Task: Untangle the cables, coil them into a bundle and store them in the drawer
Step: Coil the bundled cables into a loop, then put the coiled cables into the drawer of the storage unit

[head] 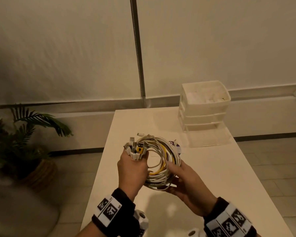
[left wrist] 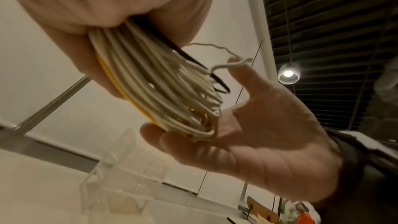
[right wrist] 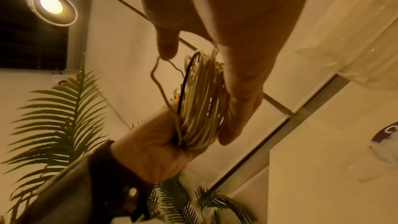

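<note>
Cables [head: 158,161], mostly white with one yellow and one black strand, are already wound into a round bundle held above the table [head: 229,177]. Left hand [head: 132,170] has its fingers curled tight around one side, the plugs sticking up from the fist. Right hand [head: 186,182] cradles the opposite side with fingers spread and relaxed; one thin loop strays off the coil. Coiling looks nearly done; next would be tucking that loop in and carrying the bundle to the drawer unit [head: 204,108]. Its lowest clear drawer [head: 208,138] stands pulled out, seemingly empty; the top tray holds pale items I cannot identify.
</note>
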